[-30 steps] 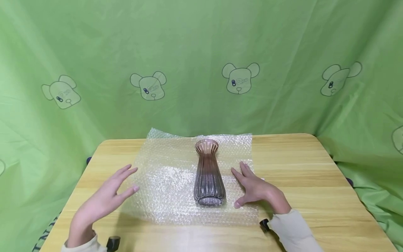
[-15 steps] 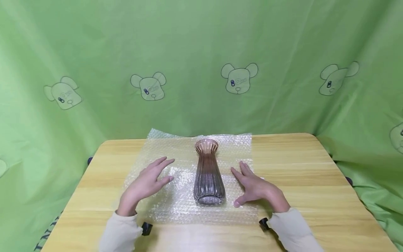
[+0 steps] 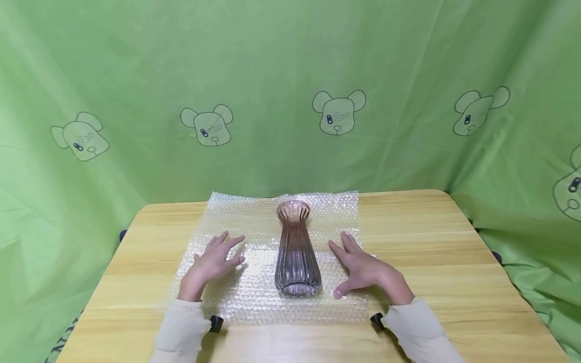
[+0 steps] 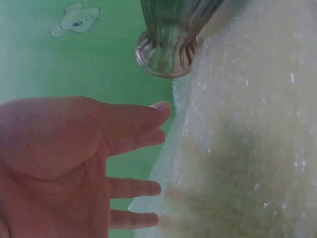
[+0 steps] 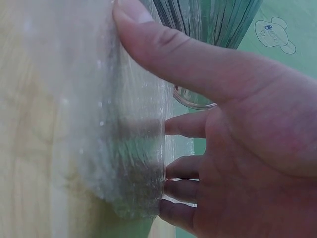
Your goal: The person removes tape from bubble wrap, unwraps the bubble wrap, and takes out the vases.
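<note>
A ribbed glass vase (image 3: 297,252), pink at the flared mouth and grey toward the base, lies on a sheet of bubble wrap (image 3: 254,212). Its mouth points to the back of the table. Left of the vase, my left hand (image 3: 214,263) is spread over the wrap, fingers straight and apart; the left wrist view shows nothing in its palm (image 4: 54,163). On the vase's other side my right hand (image 3: 362,267) has its spread fingertips on the wrap near the right edge. In the right wrist view the fingertips and thumb (image 5: 173,57) press against the wrap.
The wooden table (image 3: 422,242) extends on both sides of the wrap. A green curtain (image 3: 272,55) printed with bear heads hangs close behind it and along the sides. A small black device (image 3: 216,323) sits at my left wrist, and another (image 3: 378,322) at my right.
My left hand has moved right, from beside the wrap's left edge to over it, and its fingers have spread. The wrap's raised back left corner sits lower. Vase and right hand have stayed put.
</note>
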Demonstrator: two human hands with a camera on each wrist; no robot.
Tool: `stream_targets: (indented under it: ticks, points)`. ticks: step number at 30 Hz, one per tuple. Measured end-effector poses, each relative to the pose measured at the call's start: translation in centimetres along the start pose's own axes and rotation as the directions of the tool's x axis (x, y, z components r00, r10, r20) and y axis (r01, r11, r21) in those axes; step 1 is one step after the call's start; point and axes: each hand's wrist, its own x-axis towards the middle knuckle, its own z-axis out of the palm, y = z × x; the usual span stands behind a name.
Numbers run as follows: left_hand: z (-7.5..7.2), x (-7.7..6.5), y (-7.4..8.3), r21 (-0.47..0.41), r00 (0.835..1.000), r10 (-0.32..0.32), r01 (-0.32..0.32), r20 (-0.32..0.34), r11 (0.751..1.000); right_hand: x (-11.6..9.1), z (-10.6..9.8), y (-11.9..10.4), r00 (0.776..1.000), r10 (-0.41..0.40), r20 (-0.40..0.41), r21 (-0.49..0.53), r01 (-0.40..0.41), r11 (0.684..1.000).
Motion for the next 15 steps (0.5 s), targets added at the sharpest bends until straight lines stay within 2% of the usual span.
stream_targets:
  ticks: [7,15]
  points:
    - [0.8,0.5,-1.2,0.013,0.998,-0.039,0.039,0.040,0.999,0.1,0.0,0.0,1.000,0.003,-0.002,-0.004,-0.003,1.000]
    - [1.3,0.7,-1.4,0.051,0.994,-0.081,0.077,0.079,0.996,0.2,0.0,0.1,1.000,0.007,0.005,-0.003,-0.007,1.000]
